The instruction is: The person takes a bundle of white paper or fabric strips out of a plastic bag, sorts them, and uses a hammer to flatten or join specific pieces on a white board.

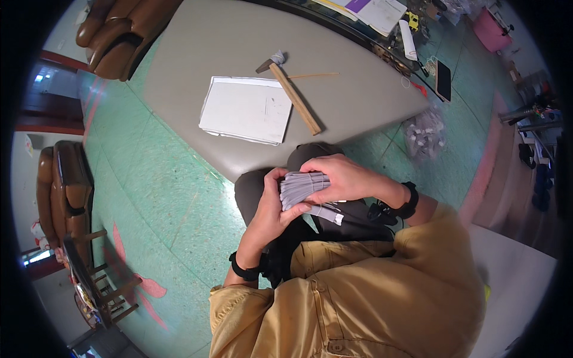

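Above my lap, a bundle of thin grey strips (pixel 301 186) is held between both hands, with thin pale bands around it. My left hand (pixel 274 200) closes on its left side, the thumb along the lower edge. From the right, my right hand (pixel 341 178) grips the bundle, its fingers over the upper end. A short grey piece with a white end (pixel 327 213) sticks out below the bundle; whether it is part of it I cannot tell. On the grey padded surface ahead lie a stack of white sheets (pixel 246 110) and a wooden-handled hammer (pixel 292 95).
A thin stick (pixel 316 75) lies beside the hammer. Papers (pixel 382 13) rest at the far edge. A clear plastic bag of small pieces (pixel 425 134) sits on the green floor at right, near a dark phone (pixel 443 80). Brown leather chairs (pixel 67 197) and a wooden stool (pixel 98 280) stand left.
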`<control>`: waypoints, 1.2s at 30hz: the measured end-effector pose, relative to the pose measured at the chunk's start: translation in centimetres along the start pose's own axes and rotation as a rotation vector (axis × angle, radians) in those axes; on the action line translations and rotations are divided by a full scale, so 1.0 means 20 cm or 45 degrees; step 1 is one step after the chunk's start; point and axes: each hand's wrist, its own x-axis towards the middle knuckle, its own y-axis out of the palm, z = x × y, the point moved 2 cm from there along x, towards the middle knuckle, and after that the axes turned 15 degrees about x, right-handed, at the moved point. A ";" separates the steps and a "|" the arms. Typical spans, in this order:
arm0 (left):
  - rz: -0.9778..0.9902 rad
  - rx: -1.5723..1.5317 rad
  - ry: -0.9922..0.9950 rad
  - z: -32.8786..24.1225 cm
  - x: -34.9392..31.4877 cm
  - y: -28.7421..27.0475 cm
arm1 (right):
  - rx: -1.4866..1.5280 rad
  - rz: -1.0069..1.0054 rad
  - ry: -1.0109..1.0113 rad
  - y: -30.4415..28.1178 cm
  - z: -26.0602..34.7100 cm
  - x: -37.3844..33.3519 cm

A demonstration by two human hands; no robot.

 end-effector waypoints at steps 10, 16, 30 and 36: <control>0.073 -0.080 0.036 0.07 0.07 0.01 | 0.129 0.121 0.098 -0.06 -0.01 0.02; 0.089 -0.196 -0.049 0.16 0.11 0.02 | 0.315 0.350 0.425 -0.09 -0.16 0.13; 0.197 -0.554 -0.492 0.44 0.29 -0.04 | 0.429 0.295 0.872 -0.08 -0.22 0.48; 0.109 -0.500 -0.567 0.22 0.40 -0.22 | 0.357 0.090 0.682 -0.05 -0.02 0.44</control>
